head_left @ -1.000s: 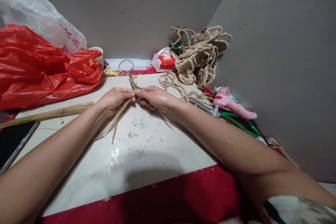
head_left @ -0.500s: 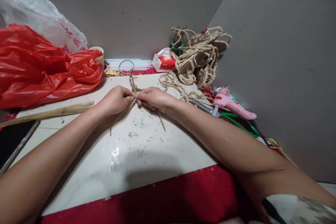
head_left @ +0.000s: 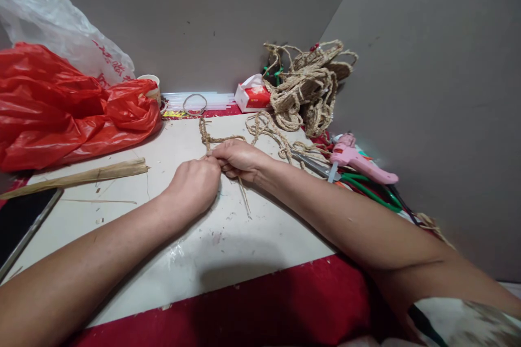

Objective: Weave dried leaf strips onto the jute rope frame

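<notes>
My left hand (head_left: 196, 184) and my right hand (head_left: 237, 158) meet knuckle to knuckle over the white board (head_left: 171, 260), both pinched closed on a thin braided straw cord (head_left: 207, 137). The braided end runs away from my fingers toward the back, then bends right. Loose straw strands (head_left: 244, 201) trail out below my right hand onto the board. My left hand is curled into a fist, so the strands inside it are hidden.
Red plastic bag (head_left: 61, 108) and a white bag (head_left: 61, 38) fill the left. A dry straw stalk (head_left: 81, 176) and a phone (head_left: 20, 222) lie near left. Woven straw pile (head_left: 305, 87), tissue box (head_left: 252, 96), pink glue gun (head_left: 358, 161) and green-handled scissors (head_left: 366, 190) sit right.
My left hand has moved right and nearer to me, rolling into a fist; the long strands that trailed below it are gathered in. The braided end has shifted and bent to the right.
</notes>
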Motion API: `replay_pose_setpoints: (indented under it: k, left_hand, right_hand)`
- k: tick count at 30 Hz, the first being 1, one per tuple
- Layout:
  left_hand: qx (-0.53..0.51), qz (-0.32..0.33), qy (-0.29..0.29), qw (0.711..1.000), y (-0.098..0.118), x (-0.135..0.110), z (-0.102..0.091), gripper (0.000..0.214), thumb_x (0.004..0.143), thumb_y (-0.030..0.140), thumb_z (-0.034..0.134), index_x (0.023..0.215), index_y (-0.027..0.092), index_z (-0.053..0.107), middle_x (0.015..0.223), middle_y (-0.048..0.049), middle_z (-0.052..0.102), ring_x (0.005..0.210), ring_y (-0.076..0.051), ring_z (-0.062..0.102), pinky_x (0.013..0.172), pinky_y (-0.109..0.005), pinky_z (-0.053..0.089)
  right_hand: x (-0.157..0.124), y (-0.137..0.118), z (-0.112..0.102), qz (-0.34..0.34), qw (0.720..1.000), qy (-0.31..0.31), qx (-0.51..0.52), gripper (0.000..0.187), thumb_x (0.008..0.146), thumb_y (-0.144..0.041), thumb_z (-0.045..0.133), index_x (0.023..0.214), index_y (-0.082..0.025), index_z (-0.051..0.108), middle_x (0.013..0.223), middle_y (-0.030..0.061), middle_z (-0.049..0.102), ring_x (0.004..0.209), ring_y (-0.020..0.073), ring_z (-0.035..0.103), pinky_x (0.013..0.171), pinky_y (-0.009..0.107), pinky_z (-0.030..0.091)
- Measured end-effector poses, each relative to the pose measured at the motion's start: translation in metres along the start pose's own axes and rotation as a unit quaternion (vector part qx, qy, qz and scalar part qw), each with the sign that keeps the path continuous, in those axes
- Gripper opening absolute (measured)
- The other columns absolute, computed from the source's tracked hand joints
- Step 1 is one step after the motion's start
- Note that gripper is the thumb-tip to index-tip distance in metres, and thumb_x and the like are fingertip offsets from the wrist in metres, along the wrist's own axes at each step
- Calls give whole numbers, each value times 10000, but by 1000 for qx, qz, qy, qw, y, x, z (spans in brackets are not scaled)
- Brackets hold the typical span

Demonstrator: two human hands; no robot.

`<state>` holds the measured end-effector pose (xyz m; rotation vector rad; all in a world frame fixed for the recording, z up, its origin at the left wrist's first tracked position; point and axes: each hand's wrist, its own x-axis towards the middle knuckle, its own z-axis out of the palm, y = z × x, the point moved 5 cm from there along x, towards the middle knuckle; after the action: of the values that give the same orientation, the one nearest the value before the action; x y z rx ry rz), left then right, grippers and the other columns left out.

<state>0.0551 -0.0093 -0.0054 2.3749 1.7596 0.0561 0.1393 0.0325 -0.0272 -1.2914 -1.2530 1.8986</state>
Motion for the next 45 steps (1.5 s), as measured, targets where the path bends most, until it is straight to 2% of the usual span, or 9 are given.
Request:
replay_pose_setpoints:
  k: [5,11,16,18,24,29,36,40,45]
  left_hand:
    - [-80,65,-26,994,13,-12,-9,191,808,242,483,697,159,614,602,-82,561,625,-210,540,584,-290,316]
    - [-331,-22,188,924,-35,6,-47,206,802,320,512,679,167,576,595,-19,545,643,-147,508,568,-229,329]
    - [-623,-86,-85,773,-37,26,-2,168,810,219,484,664,150,528,571,-2,514,463,-76,445,470,-201,340]
    - [-647,-90,-123,747,-34,27,6,164,813,204,490,665,147,530,498,43,404,371,-39,294,386,-181,214]
    - [-556,-95,-85,821,-45,28,2,121,768,182,554,677,123,609,436,78,289,349,-28,182,369,-206,85]
    - [-518,-97,-84,846,-47,32,6,207,805,254,536,642,135,581,412,74,303,331,-31,197,362,-209,95]
    - [-543,-110,-113,825,-40,33,5,215,813,186,489,604,153,524,388,80,276,305,-32,183,342,-210,111]
    - [-534,-124,-91,831,-40,32,4,224,795,162,489,574,146,522,372,76,285,299,-30,195,337,-205,118]
    - [-555,-125,-79,818,-42,31,4,211,773,156,506,562,147,516,359,82,274,295,-27,180,333,-197,108]
  right_hand:
    - [0,0,-4,18,999,-33,17,169,823,-93,482,663,-94,536,385,-101,261,324,13,138,305,130,111]
    - [-2,-8,-5,33,993,-86,73,194,865,-98,439,682,-109,502,427,-106,236,347,15,108,308,116,103]
    - [0,-8,-5,36,991,-113,53,192,854,-88,436,673,-107,499,443,-98,254,359,16,96,309,111,103]
    - [2,-7,-7,32,992,-119,30,172,843,-99,460,678,-108,508,446,-99,255,358,17,105,315,117,104]
    - [1,-13,-17,-59,974,-68,-210,172,848,-209,526,717,-116,588,418,-79,319,362,47,206,361,183,146]
    - [-6,-25,-11,-172,867,32,-467,181,830,-166,508,741,-119,658,637,17,588,574,98,455,534,209,310]
    - [-15,-29,0,-207,761,81,-610,242,856,-192,452,813,-141,685,823,89,680,718,157,539,636,241,325]
    - [-21,-34,-2,-202,753,72,-622,246,841,-219,459,787,-133,683,774,84,671,636,142,511,591,244,310]
    - [-27,-40,-3,-193,792,68,-575,248,832,-198,447,737,-108,658,686,46,626,586,113,470,553,227,300]
